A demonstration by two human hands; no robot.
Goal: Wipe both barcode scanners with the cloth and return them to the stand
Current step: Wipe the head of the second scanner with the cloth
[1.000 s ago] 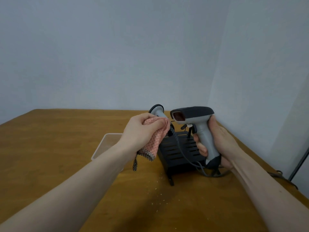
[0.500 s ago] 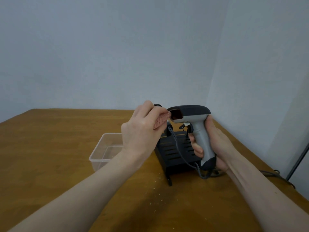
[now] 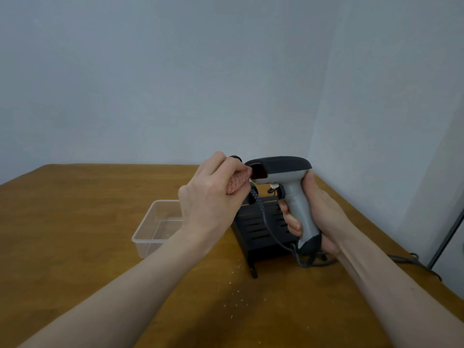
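Fingers [image 3: 291, 223] grip scanner [image 3: 283, 172] — wooden table [image 3: 75, 222], pale walls [image 3: 175, 71] behind.

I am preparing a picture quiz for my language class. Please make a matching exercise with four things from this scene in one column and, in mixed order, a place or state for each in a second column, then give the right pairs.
Things:
1. cloth
2. grey scanner
3. black stand
4. clear plastic box

Places or states:
A. on the table, behind both hands
B. held by its handle in the right hand
C. on the table, left of the stand
D. bunched in the left hand, at the scanner's window

Pairs: 1-D, 2-B, 3-A, 4-C
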